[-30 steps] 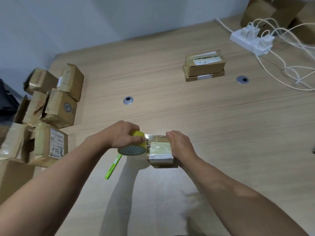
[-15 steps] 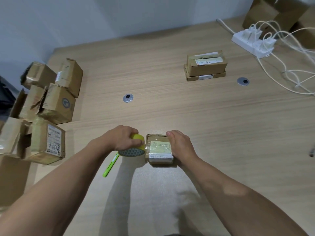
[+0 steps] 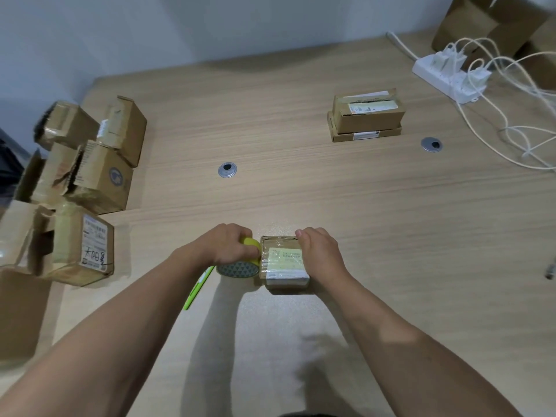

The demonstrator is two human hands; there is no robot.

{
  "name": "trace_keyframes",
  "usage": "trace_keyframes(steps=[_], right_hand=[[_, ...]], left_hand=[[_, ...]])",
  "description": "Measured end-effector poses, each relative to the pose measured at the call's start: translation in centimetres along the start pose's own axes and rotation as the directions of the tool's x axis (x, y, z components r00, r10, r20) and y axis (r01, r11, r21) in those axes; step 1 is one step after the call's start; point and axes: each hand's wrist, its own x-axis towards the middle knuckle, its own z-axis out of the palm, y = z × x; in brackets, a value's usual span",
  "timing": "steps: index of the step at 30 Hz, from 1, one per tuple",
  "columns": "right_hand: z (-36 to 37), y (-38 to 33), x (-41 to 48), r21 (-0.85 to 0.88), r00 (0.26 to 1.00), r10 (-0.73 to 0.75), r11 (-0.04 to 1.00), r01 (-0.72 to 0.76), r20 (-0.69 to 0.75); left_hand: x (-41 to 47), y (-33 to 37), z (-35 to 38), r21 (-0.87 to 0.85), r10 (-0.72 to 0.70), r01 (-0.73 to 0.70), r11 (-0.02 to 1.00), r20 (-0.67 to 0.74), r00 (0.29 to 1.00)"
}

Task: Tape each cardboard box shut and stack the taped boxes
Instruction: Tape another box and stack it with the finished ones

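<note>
A small flat cardboard box with a pale label lies on the wooden table in front of me. My left hand grips a yellow tape roll pressed against the box's left side. My right hand rests on the box's right half, fingers curled over its far edge. Two taped boxes sit stacked at the back right.
Several loose cardboard boxes are heaped along the table's left edge. A green pen lies under my left forearm. A white power strip with trailing cables sits at the far right, with larger boxes behind it.
The tape roll has come down from the box's top left edge to its left side. My right hand has stayed on the box.
</note>
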Motion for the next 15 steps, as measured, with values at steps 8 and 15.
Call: trace_keyframes(steps=[8,15], right_hand=[[2.7,-3.5,0.0,-0.098,0.988,0.154,0.983,-0.155,-0.012],[3.0,-3.5,0.5,-0.023,0.994,0.111,0.994,-0.11,0.014]], left_hand=[[-1.1,-0.2,0.4,0.01,-0.007,0.007,1.0,-0.047,0.999],[-3.4,-2.0,0.0,-0.196,0.034,-0.062,0.979,-0.142,0.989]])
